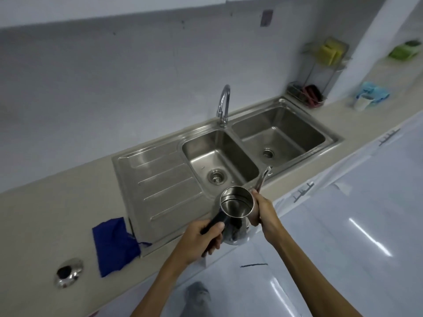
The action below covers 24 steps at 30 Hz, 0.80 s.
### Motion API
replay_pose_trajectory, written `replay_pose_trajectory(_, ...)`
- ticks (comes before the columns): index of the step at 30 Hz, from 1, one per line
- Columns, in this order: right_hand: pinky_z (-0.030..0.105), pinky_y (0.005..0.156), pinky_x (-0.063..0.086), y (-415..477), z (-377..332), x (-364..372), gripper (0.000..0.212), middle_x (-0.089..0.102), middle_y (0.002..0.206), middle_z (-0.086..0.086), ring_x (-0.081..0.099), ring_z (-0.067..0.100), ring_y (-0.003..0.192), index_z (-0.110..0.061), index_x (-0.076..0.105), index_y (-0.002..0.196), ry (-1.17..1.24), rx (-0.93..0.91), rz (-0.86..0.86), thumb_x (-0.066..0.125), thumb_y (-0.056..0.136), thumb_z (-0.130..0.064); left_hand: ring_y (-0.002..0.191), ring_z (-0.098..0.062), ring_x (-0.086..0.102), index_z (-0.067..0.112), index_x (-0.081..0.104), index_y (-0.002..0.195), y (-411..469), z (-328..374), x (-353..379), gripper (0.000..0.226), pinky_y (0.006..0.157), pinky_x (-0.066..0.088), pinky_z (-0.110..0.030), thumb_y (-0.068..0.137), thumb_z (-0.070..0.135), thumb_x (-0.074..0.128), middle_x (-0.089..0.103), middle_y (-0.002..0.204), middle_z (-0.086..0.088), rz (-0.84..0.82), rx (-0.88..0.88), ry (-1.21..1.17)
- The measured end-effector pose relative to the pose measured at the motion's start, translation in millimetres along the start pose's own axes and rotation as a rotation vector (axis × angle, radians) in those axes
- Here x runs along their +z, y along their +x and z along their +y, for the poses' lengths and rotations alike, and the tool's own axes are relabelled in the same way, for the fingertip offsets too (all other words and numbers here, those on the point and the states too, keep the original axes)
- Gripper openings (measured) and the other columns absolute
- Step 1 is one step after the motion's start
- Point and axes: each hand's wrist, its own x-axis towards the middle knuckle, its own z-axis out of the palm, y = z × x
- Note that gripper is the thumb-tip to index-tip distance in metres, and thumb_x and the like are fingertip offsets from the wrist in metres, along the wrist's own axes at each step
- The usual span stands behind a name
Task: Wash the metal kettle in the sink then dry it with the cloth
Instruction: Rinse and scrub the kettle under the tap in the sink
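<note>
while my left hand (207, 234) grips the dark handle and my right hand (263, 211) clasps its side, the kettle (235, 209) hangs over the counter's near edge. both sink (160, 179) basins lie bare beyond; the blue cloth (114, 245) sits left, overlapping the drainboard's rim.

Beige table (57, 202) carries steel double sink (160, 179) set into it. Blue cloth (114, 245) lies crumpled beside sink's left drainboard, touching its rim. Shiny metal lid (68, 272) near front-left edge. Wire rack (309, 94) and white cup (362, 102) far right.
</note>
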Motion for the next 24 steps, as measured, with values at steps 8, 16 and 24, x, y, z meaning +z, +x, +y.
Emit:
replay_pose_trajectory(8,0.024,0.056,0.038,67.5,-34.9,-30.0,0.035,0.063,0.058,-0.009,0.055,0.007,0.054,-0.019,0.068,0.083,-0.016,-0.001,-0.022,0.048,0.098,-0.044,0.048,-0.020,0.051,0.011,0.061,0.070,69.0,18.0,26.9,0.045,0.050,0.038,-0.030,0.084,0.054,0.060,0.057,0.056,-0.007,0.021,0.031,-0.008)
replay_pose_trajectory(16,0.022,0.052,0.036,145.7,-87.2,-22.1,0.034,0.059,0.050,-0.012,0.052,0.006,0.051,-0.022,0.066,0.079,-0.095,-0.005,-0.146,0.047,0.099,-0.043,0.049,-0.019,0.051,0.011,0.062,0.070,130.0,41.4,26.2,0.039,0.049,0.037,-0.028,0.092,0.043,0.058,0.062,0.060,-0.006,0.129,-0.007,-0.046)
replay_pose_trajectory(24,0.020,0.052,0.041,202.1,-107.6,24.4,0.033,0.065,0.055,-0.011,0.059,0.002,0.053,-0.014,0.068,0.091,-0.211,0.044,-0.402,0.049,0.099,-0.039,0.043,-0.013,0.046,0.007,0.059,0.073,145.4,45.5,21.0,0.035,0.045,0.035,-0.025,0.099,0.031,0.055,0.053,0.053,-0.002,0.423,-0.062,-0.142)
